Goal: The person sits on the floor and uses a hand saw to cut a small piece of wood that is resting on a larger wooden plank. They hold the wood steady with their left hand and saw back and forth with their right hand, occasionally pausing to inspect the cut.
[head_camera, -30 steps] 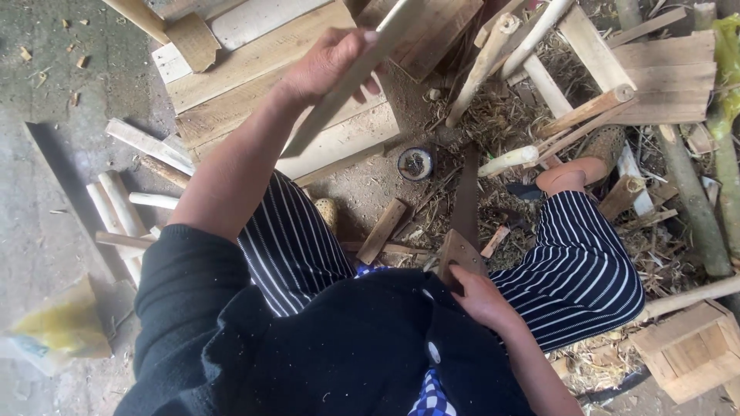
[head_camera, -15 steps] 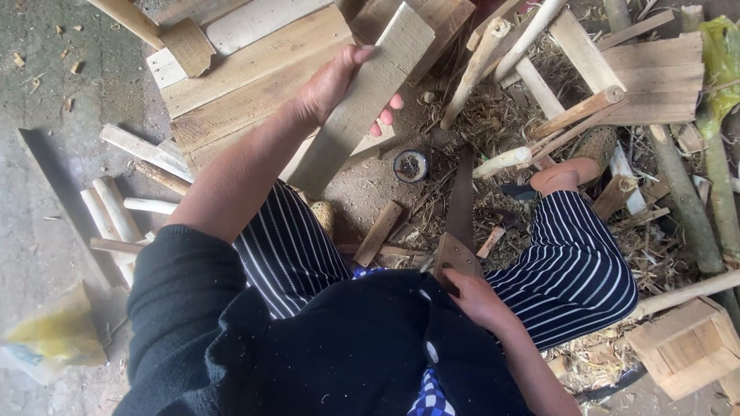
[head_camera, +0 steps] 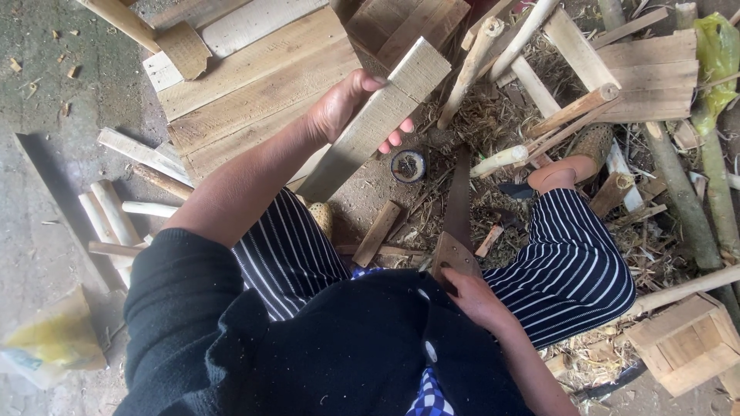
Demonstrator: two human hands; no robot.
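Observation:
My left hand (head_camera: 345, 104) grips a long pale wooden plank (head_camera: 375, 119), held up at a slant above my left knee, its upper end pointing to the far right. My right hand (head_camera: 470, 296) rests low between my legs, closed on the wooden handle of a hand saw (head_camera: 455, 231) whose dark blade points away from me over the littered ground. I sit in striped trousers and a black top.
Wide boards (head_camera: 254, 85) lie ahead on the left. Round sticks and split pieces (head_camera: 532, 85) pile up at the far right. A small round tin (head_camera: 408, 165) sits on the ground. A wooden box (head_camera: 686, 347) stands at the right, a yellow bag (head_camera: 54, 339) at the left.
My left hand has turned and lowered the plank, so its broad face now shows, and drawn it slightly toward me. My right hand has stayed on the saw handle.

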